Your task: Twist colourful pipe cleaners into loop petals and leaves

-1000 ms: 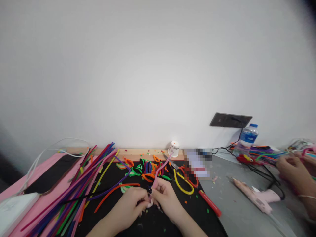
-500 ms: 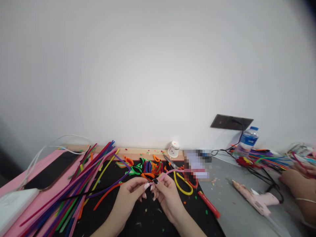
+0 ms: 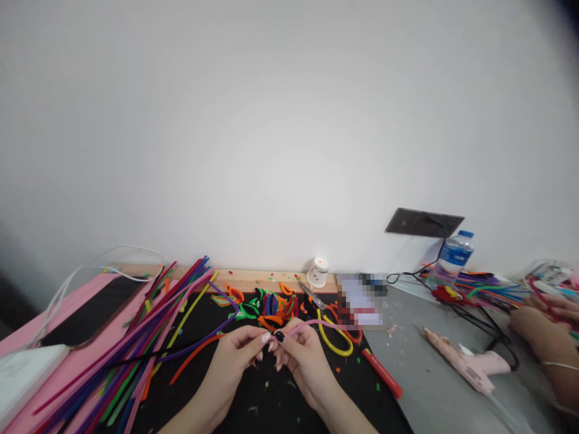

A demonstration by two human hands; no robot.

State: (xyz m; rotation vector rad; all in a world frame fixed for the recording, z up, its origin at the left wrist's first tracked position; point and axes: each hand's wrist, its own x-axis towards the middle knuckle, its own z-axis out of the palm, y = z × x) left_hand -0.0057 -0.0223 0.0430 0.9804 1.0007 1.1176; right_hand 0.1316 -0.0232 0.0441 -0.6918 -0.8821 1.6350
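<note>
Over the black mat [image 3: 266, 404], a pink pipe cleaner [image 3: 312, 323] is pinched between the fingertips of both hands. My left hand [image 3: 237, 355] is closed on its near end, thumb and forefinger pressed together. Right beside it, my right hand [image 3: 301, 355] grips the same pipe cleaner, whose free end sticks out to the right. The fingertips hide the part between them. Just beyond the hands lies a pile of bent pipe cleaner pieces [image 3: 271, 305] in orange, green, purple and red. Scissors [image 3: 337, 343] with yellow and red handles lie right of the pile.
Long pipe cleaners [image 3: 149, 349] lie in a bundle at left, near a black phone [image 3: 90, 313]. A paper cup [image 3: 317, 272] stands against the wall. At right are a red tube-shaped thing [image 3: 382, 374], a pink glue gun [image 3: 470, 361], a water bottle [image 3: 452, 259] and another person's hand [image 3: 549, 313].
My fingertips have shifted slightly up and left and come closer together. The pink pipe cleaner's free end now slants down to the right instead of arching up.
</note>
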